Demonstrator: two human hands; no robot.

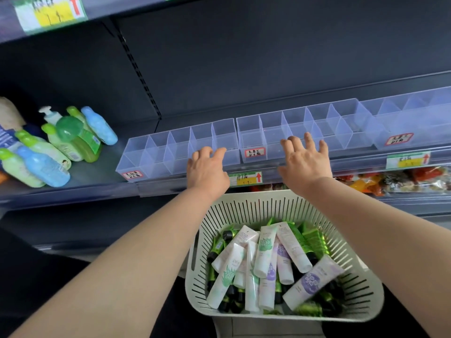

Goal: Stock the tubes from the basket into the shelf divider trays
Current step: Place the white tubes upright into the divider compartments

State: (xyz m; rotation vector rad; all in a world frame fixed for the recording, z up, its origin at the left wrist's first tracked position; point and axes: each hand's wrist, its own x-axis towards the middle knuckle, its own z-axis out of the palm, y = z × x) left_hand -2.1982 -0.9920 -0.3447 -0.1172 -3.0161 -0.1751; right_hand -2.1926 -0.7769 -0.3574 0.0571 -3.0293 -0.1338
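Several green and blue plastic bottles (61, 145) lie and stand in a loose cluster at the far left of the dark grey metal shelf (80, 184). Beside them, along the shelf's front edge, runs a row of clear plastic divider trays (170, 147), each with a small red-bordered handwritten label (the writing is too small to read); none of the compartments in view holds a tube. The left hand (206, 170) rests at the front wall of the leftmost tray, fingers curled loosely over its rim and holding nothing. The right hand (305, 162) is spread wide with fingers apart, at the front of the middle tray, also holding nothing. Below and between the two forearms sits a pale green slotted plastic basket (244, 206), filled with a jumble of white squeeze tubes with green or purple prints (264, 252) lying over shiny green tubes with black caps (313, 240). Right of the basket, on the lower shelf, lie orange and red packets (395, 179).
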